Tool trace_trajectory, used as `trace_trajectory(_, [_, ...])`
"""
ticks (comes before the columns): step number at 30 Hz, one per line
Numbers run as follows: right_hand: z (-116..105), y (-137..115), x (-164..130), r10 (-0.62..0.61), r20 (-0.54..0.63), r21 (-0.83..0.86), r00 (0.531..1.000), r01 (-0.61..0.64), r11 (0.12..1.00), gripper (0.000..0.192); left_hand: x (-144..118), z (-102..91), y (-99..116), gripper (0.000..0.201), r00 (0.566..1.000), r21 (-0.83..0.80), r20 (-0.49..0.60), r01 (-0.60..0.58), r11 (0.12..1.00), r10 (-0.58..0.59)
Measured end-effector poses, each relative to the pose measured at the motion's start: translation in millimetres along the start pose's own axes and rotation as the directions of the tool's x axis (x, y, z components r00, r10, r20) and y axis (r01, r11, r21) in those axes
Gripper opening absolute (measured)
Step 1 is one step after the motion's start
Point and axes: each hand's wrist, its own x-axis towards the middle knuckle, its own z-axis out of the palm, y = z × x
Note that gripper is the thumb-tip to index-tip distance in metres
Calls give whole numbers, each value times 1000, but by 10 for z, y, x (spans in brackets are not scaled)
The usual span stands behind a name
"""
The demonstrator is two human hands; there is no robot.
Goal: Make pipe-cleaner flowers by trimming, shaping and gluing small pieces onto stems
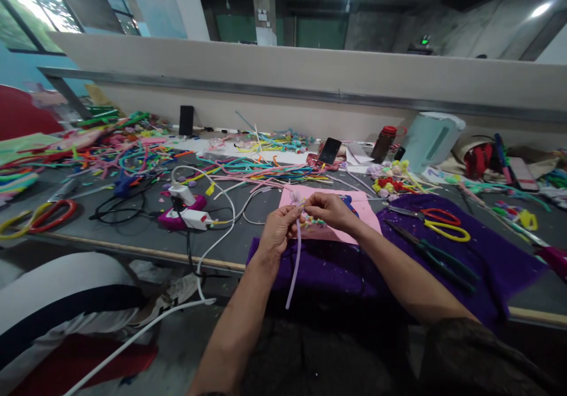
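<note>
Mid-twist: left hand [278, 229] and right hand [328, 210] both pinching a pale lilac fuzzy pipe cleaner [294, 266] (tail dangling below), over a pink paper sheet [361, 210]. Next probably calls for tighter winding.

Daylight pours in from the window [26, 12] at upper left, and a ceiling lamp [541, 9] glares white at upper right, while the hall behind sits dim. The bench [133, 231] is evenly lit with soft shadows. Edges bow and smear from wide-angle distortion; the centre is sharp.
</note>
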Motion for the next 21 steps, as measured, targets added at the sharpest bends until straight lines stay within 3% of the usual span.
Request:
trace_trajectory(4, [49,-9,-17,-90,-83,-185,992,73,980,11,-8,5,4,32,1000,60,8,24,998,-24])
trace_trajectory(8, [1,-21,-13,-62,-43,10,997,62,998,11,3,0,5,32,1000,29,2,26,999,-26])
trace_trajectory(11, [-93,-2,3,19,-68,187,997,-6,982,10,14,-7,3,32,1000,-15,-10,29,999,-30])
trace_trajectory(15, [-166,57,18,128,-91,295,987,-96,951,14,10,-8,4,31,1000,-14,-7,29,999,-29])
trace_trajectory(21, [-31,25,-16,181,65,364,981,-193,911,28,-8,9,12,33,1000,17,5,6,1000,-6])
